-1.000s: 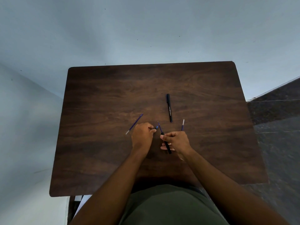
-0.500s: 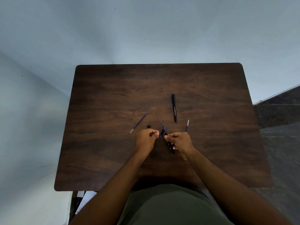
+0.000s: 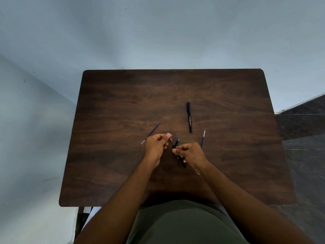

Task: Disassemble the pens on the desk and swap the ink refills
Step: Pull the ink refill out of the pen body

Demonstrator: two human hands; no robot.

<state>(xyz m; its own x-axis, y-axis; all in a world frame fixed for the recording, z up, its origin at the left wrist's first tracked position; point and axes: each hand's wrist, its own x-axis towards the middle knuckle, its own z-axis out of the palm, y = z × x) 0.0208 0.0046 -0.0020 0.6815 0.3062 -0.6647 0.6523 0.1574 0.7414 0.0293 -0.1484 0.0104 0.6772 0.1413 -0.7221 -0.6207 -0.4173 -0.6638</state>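
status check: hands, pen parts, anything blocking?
Left hand pinching thin blue refill. Right hand gripping black pen barrel. Capped black pen and two loose blue refills on wooden desk, clear of hands.

One marking only: a short line of pale print running lengthwise along the barrel of the capped black plastic pen [image 3: 189, 117], lying on the dark brown wooden desk [image 3: 123, 106] beyond the hands. Too small and blurred to read; no letters, brand or number made out. Print placed on the lower half of the barrel, toward the end nearer the person, away from the clip end. No other text, label, number or sign to be read anywhere else on the desk or around the pen.
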